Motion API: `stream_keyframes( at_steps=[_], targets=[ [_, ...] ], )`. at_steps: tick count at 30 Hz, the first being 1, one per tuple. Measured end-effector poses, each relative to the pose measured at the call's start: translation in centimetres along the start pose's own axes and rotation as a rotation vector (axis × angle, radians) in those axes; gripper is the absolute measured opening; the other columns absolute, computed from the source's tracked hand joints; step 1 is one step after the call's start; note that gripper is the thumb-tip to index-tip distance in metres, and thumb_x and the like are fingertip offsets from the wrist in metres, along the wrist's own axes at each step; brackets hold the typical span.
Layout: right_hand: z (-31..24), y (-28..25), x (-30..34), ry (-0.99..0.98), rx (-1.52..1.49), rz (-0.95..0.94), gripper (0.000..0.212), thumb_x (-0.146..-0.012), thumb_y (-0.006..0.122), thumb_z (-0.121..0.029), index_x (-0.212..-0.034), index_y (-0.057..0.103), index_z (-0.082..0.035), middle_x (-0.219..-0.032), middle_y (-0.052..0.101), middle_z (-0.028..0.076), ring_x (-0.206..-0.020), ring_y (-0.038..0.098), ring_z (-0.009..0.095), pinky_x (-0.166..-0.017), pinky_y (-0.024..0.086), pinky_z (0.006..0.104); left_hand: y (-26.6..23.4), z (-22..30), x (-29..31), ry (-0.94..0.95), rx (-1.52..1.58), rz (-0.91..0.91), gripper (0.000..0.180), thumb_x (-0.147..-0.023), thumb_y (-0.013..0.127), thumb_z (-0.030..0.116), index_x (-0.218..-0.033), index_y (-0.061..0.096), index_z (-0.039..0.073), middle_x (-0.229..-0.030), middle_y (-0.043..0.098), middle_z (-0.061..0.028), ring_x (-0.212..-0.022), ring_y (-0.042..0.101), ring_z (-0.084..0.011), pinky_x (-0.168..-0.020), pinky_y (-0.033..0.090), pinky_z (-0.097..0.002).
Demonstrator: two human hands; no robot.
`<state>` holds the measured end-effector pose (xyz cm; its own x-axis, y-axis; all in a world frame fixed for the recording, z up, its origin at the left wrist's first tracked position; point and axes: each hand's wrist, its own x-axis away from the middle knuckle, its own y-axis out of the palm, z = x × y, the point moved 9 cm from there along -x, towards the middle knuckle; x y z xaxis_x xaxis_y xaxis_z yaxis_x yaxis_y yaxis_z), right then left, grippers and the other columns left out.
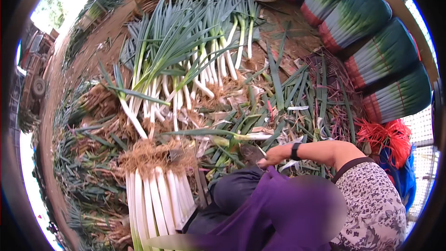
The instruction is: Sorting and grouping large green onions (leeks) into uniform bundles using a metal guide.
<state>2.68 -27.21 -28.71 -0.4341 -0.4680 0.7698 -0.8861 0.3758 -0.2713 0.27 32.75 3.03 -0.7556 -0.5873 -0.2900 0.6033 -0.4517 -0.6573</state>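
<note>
My right hand (pixel 271 156), with a dark band at its wrist, is closed beside my knee. A dark, flat, blade-like shape (pixel 251 153) lies right at its fingers; I cannot tell whether the hand grips it. My left hand does not show. To the left of my knee, a row of white-stemmed long green onions (pixel 153 195) lies with a mat of brown roots (pixel 151 157) at the far end. A single onion (pixel 209 132) lies crosswise just beyond those roots. Farther off, a spread pile of long green onions (pixel 186 51) rests on the ground.
Stripped leaves (pixel 297 88) litter the ground ahead and to the right. Large packed bundles of green onions (pixel 395 93) line the right side, beside red plastic strands (pixel 388 139) and a blue plastic sheet (pixel 406 172). More onion heaps (pixel 93 153) stretch along the left. A vehicle (pixel 37 74) stands far left.
</note>
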Motion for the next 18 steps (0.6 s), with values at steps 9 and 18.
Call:
stream_keyframes(
  at_steps=[9,18],
  targets=[
    [17.1,-13.7,-7.7,0.104,-0.340,0.994,0.029,-0.079,0.061,-0.027,-0.079,0.069,0.001,-0.076,0.064,0.025,-0.071,0.063,0.042,-0.069,0.052,0.0465,22.9,24.5,17.2,0.321,0.231,-0.915,0.025,-0.095,0.039,0.006,-0.081,0.060,0.001,-0.078,0.064,-0.0123,-0.067,0.061,-0.0267,-0.063,0.047,-0.0347],
    [18.3,-34.5,-15.5,0.147,-0.556,1.405,0.028,-0.081,0.056,-0.013,-0.104,0.067,0.001,-0.087,0.065,0.029,-0.089,0.063,0.044,-0.079,0.051,0.0467,32.0,21.9,16.2,-0.156,0.283,-1.127,0.027,-0.098,0.056,0.015,-0.077,0.060,-0.001,-0.070,0.058,-0.0077,-0.058,0.047,-0.0125,-0.055,0.036,-0.0260]
  ],
)
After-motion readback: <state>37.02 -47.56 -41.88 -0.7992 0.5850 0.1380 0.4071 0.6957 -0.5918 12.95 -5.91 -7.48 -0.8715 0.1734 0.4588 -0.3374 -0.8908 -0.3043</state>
